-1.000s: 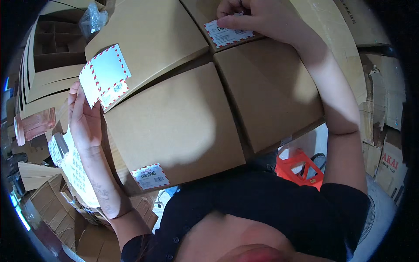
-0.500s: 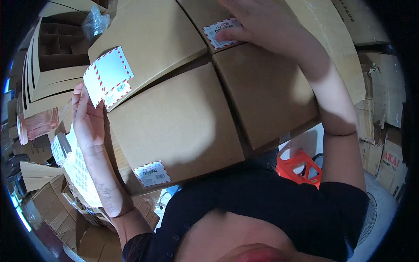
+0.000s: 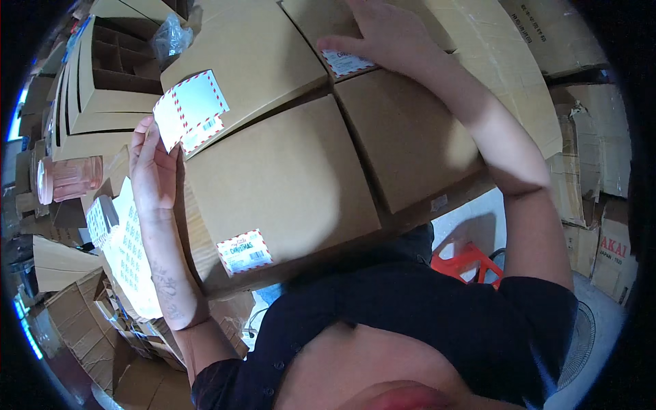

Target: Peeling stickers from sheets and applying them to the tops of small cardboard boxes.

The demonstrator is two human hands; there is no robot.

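Several brown cardboard boxes lie side by side before me. At the far-left box's [image 3: 253, 55] near corner, my left hand [image 3: 154, 167] pinches a white label sheet [image 3: 195, 99] with red-striped borders. A smaller label [image 3: 206, 128] shows below the sheet on that corner. My right hand [image 3: 400, 34] lies with fingers spread on the far-right box [image 3: 318, 17], its thumb beside a striped label [image 3: 345, 63] that it partly covers. Another label [image 3: 244, 251] sits at the near-left box's [image 3: 287, 178] front corner. The near-right box [image 3: 410, 137] lies under my right forearm.
On the left are a pink lidded jar [image 3: 72, 179], printed label sheets [image 3: 130, 260] and a divided carton [image 3: 126, 58] with crumpled clear plastic [image 3: 171, 37] beside it. Stacked cartons [image 3: 581, 157] line the right. A red plastic stool [image 3: 471, 263] stands below the table edge.
The view has shifted slightly, so the boxes appear a little to the right. My right thumb has slid toward the label's upper left edge. My left hand still holds the sheet at the corner.
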